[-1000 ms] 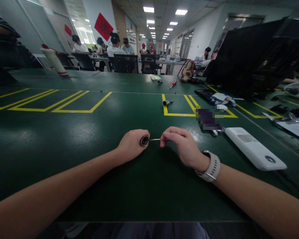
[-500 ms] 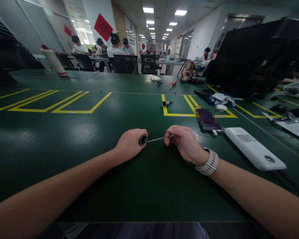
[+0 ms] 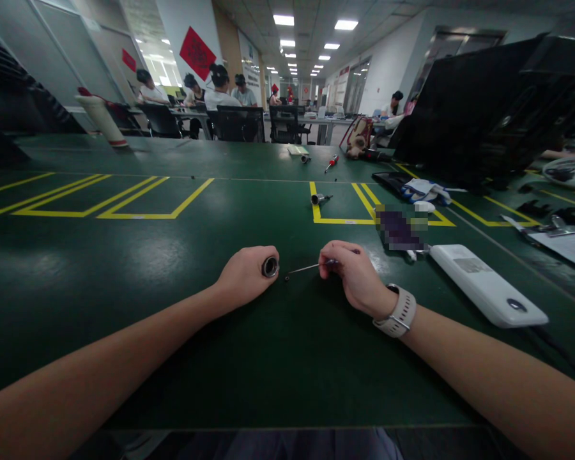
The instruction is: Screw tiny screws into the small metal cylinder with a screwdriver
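Note:
My left hand (image 3: 243, 276) rests on the green table (image 3: 124, 255), fingers wrapped round a small metal cylinder (image 3: 270, 266) whose open end faces right. My right hand (image 3: 354, 275), with a pale watch on its wrist, pinches the handle of a thin screwdriver (image 3: 306, 268). The screwdriver's tip sits on the table just right of the cylinder, a small gap between them.
A white flat device (image 3: 489, 284) lies to the right, with a blurred dark object (image 3: 401, 229) behind it. Another metal cylinder (image 3: 318, 199) sits inside yellow floor-tape lines (image 3: 345, 221). A red-handled screwdriver (image 3: 331, 162), gloves (image 3: 424, 189) and dark monitors (image 3: 464, 102) stand further back. People sit at far tables.
The screwdriver tip has come out of the cylinder's open end and dropped to the table. My right hand has shifted slightly right; the left hand has barely moved.

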A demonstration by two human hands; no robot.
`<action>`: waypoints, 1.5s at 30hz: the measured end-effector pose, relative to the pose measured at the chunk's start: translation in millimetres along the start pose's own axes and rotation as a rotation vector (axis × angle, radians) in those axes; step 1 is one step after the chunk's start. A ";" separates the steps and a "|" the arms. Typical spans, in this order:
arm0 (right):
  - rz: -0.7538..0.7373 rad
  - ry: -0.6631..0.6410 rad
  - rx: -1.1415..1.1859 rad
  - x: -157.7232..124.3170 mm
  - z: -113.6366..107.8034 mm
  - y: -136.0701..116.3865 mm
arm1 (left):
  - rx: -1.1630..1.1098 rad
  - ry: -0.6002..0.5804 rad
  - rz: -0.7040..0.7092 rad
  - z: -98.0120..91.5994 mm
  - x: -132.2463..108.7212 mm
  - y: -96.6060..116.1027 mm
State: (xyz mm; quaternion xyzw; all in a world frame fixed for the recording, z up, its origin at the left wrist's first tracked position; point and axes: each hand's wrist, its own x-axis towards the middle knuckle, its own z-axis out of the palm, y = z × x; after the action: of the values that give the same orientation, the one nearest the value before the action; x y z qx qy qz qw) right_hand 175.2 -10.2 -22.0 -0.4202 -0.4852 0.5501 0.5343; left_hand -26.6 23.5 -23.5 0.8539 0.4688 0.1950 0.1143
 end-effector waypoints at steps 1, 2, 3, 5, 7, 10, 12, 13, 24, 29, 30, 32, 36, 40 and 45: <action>-0.017 0.015 0.016 -0.5 -0.1 -0.6 | -0.019 0.008 0.002 0.4 0.2 -0.4; -0.037 0.024 0.036 -1.3 0.0 -1.4 | -0.045 0.017 0.005 0.9 0.4 -0.8; -0.055 0.026 0.056 -2.6 0.5 -2.4 | -0.074 0.025 0.007 1.4 0.6 -1.1; -0.083 -0.002 0.079 -6.1 2.6 -4.4 | -0.120 0.044 0.012 2.5 0.8 -1.3; -0.103 -0.057 0.058 -10.7 5.7 -6.3 | -0.153 0.061 0.029 3.5 0.6 -1.0; -0.142 -0.154 -0.031 -17.2 10.6 -7.4 | -0.188 0.084 0.079 4.4 -0.2 -0.1; -0.159 -0.199 -0.081 -20.1 12.8 -6.9 | -0.204 0.093 0.105 4.2 -0.8 0.5; -0.162 -0.214 -0.095 -21.0 13.6 -6.4 | -0.210 0.090 0.116 3.9 -1.0 0.7; -0.187 -0.277 -0.286 -20.8 11.3 -10.3 | -0.148 0.056 0.178 5.0 -2.6 -0.6; -0.333 -0.237 -0.545 -27.8 14.1 -20.3 | -0.145 0.070 0.178 5.2 -2.1 -0.7; -0.341 -0.240 -0.554 -28.6 14.5 -20.5 | -0.153 0.072 0.179 5.1 -1.9 -0.9; -0.318 -0.243 -0.507 -28.3 14.8 -18.2 | -0.170 0.077 0.179 5.2 -1.5 -1.2; -0.150 -0.196 -0.124 -21.3 13.9 -7.3 | -0.184 0.127 0.183 6.6 -1.0 -1.1; 0.078 -0.192 0.241 -13.3 12.6 1.7 | -0.236 0.200 0.198 8.3 -1.4 0.5; 0.247 -0.205 0.382 -10.3 11.5 3.8 | -0.244 0.192 0.205 8.9 -1.3 1.1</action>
State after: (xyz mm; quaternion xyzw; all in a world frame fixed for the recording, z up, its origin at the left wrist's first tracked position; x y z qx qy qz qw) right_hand 164.0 -21.2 -24.3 -0.3098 -0.3689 0.7327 0.4807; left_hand -22.5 21.7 -31.4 0.8545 0.3607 0.3418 0.1513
